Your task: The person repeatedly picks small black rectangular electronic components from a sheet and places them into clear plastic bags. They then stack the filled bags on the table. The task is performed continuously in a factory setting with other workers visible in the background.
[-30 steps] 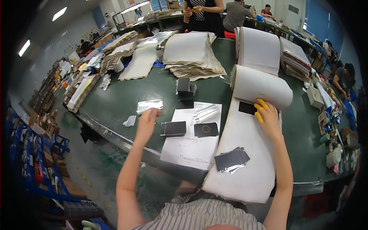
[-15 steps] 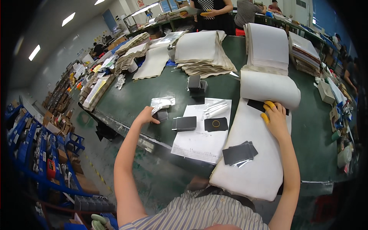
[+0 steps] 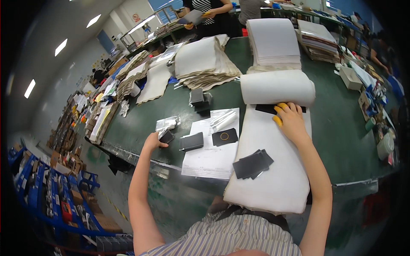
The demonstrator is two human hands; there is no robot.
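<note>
My left hand (image 3: 153, 141) pinches a small dark rectangular card (image 3: 167, 136), thumb along its near edge. Crumpled clear plastic wrap (image 3: 168, 123) lies just beyond the fingertips. My right hand (image 3: 293, 123) wears yellow finger cots and rests, fingers spread, on a black strip (image 3: 265, 109). That strip lies on a long white sheet (image 3: 277, 170), against the white rolled part (image 3: 277, 87). Fanned dark cards (image 3: 252, 164) lie nearer me on the sheet. Between my hands, a block of dark cards (image 3: 191, 141) and a dark card with a yellow ring (image 3: 224, 136) sit on printed paper (image 3: 205, 164).
Clear plastic sleeves (image 3: 223, 120) lie on the printed paper. Behind it stands another dark card stack (image 3: 197, 97). Thick white sheet piles (image 3: 198, 57) line the table's far side. A white box (image 3: 350, 78) sits at right. A co-worker (image 3: 205, 13) stands across the table holding a sheet.
The view has swung, so the table things appear further left. The dark card in my left hand now sits at a steeper tilt. My right hand stays on the black strip by the roll.
</note>
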